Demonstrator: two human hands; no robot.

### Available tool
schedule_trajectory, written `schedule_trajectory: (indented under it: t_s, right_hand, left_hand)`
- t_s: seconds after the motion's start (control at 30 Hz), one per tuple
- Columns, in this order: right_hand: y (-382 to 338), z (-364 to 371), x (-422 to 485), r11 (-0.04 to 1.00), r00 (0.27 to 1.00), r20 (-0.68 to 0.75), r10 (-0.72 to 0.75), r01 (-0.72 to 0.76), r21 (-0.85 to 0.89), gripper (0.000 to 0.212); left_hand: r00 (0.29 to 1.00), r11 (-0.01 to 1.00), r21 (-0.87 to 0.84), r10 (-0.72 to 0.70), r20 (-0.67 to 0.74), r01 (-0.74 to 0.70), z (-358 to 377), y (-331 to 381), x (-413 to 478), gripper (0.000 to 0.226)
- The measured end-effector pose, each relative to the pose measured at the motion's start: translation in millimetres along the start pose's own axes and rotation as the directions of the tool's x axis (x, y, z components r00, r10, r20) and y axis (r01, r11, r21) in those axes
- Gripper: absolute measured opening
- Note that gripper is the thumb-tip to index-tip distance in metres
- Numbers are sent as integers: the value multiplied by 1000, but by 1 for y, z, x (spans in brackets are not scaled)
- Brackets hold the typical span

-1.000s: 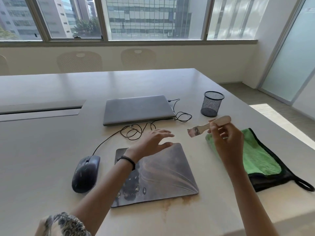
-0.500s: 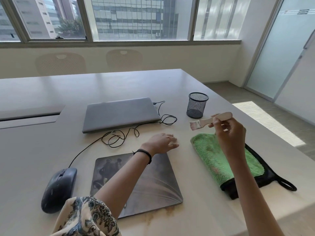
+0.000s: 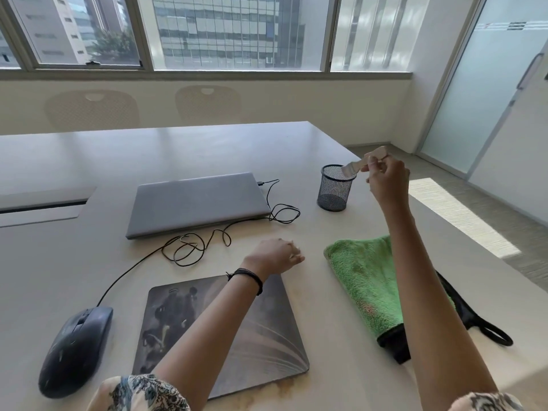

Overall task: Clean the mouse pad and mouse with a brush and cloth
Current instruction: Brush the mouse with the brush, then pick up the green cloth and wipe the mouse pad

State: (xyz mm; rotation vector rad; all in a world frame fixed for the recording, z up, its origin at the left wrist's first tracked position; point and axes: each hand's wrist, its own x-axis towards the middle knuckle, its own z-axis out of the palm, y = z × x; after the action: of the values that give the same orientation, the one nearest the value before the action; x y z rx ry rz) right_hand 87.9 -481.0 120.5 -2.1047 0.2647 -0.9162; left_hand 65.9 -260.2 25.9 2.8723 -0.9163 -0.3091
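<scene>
brush (image 3: 360, 165) pale wooden, bristles tilted over mesh cup (image 3: 335, 191)

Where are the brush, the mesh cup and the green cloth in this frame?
brush (image 3: 357, 166), head view, on the wooden handle near the bristles.
mesh cup (image 3: 333, 191), head view, on its black mesh wall.
green cloth (image 3: 363, 280), head view, on the fluffy green face.

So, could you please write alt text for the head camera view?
A person's right hand holds a small brush over a black mesh cup. The left hand rests just beyond a dark mouse pad, between a wired mouse and a green cloth.
</scene>
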Motion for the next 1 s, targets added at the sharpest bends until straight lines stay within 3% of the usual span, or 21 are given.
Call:
schedule_trajectory:
  t_s: [0.53, 1.0]
  right_hand:
    - [25, 45, 42, 972, 978, 104, 183, -164, -169, 29]
    - [15, -16, -32, 961, 982, 187, 42, 12, -277, 19]
  left_hand:
    - [998, 998, 50, -30, 52, 27, 4, 2, 2, 43]
    - [999, 999, 5, -43, 7, 43, 0, 5, -4, 41]
